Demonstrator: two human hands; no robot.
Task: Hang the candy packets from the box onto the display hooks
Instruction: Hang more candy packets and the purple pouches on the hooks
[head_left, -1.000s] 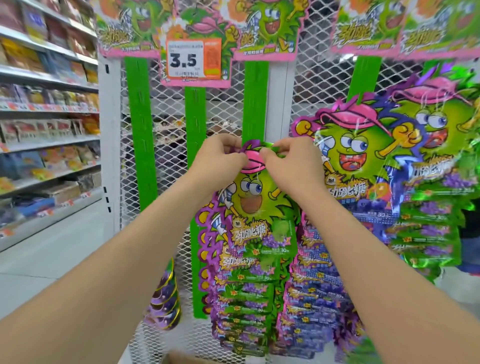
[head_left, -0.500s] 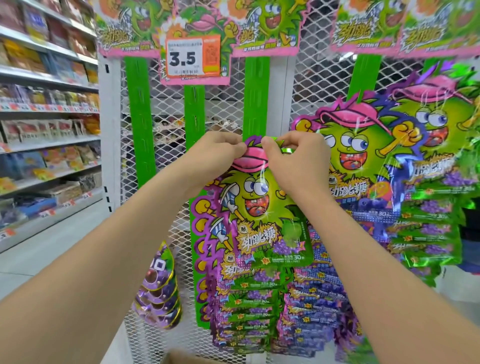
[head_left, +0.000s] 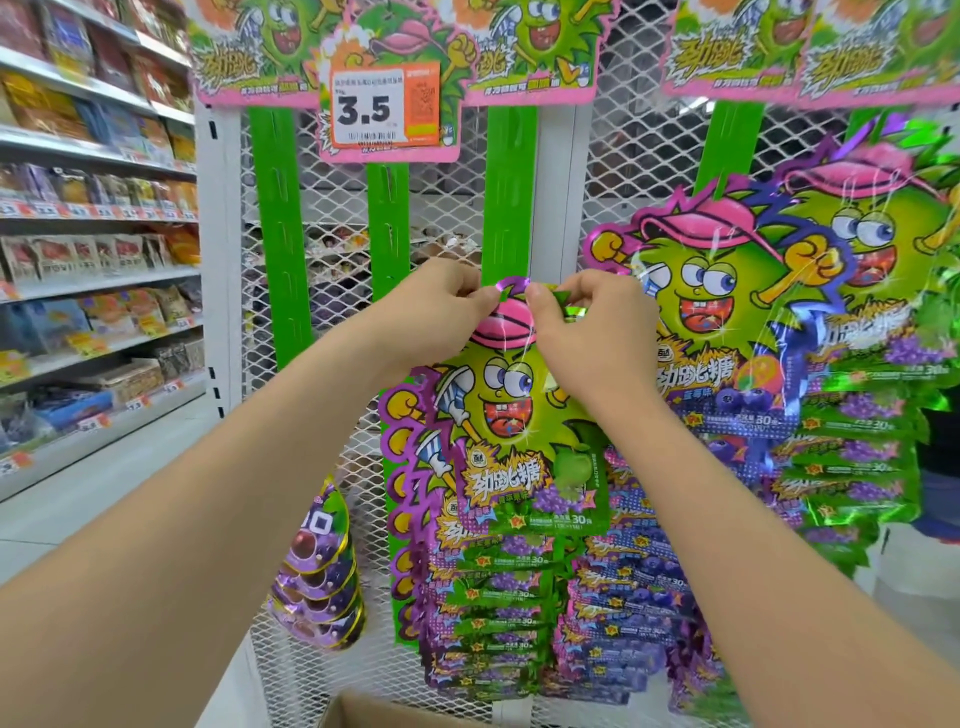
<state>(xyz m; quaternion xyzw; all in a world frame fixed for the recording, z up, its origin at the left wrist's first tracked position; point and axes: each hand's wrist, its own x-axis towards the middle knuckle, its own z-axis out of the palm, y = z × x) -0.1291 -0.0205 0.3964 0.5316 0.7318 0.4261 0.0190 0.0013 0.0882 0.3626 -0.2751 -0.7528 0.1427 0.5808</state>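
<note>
Nearest me, the corner of the cardboard box (head_left: 395, 712) peeks in at the bottom edge. My view runs up both bare forearms to the hands. The left hand (head_left: 441, 306) and right hand (head_left: 587, 322) each pinch the top edge of one green candy packet (head_left: 514, 431), fingers curled over it, just as they did half a second ago. A second back the fingertips met. Now a small gap between them shows the packet's pink cap, and its face has swung out more toward me. The packet hangs from that grip against the lower end of a green hanging strip (head_left: 509, 182), in front of the stack of hung packets (head_left: 498, 613). I cannot tell whether it is on a hook. Behind stands the white mesh panel (head_left: 332, 291), higher up the 3.5 price tag (head_left: 387, 106), and far left the store shelves (head_left: 93, 208).
</note>
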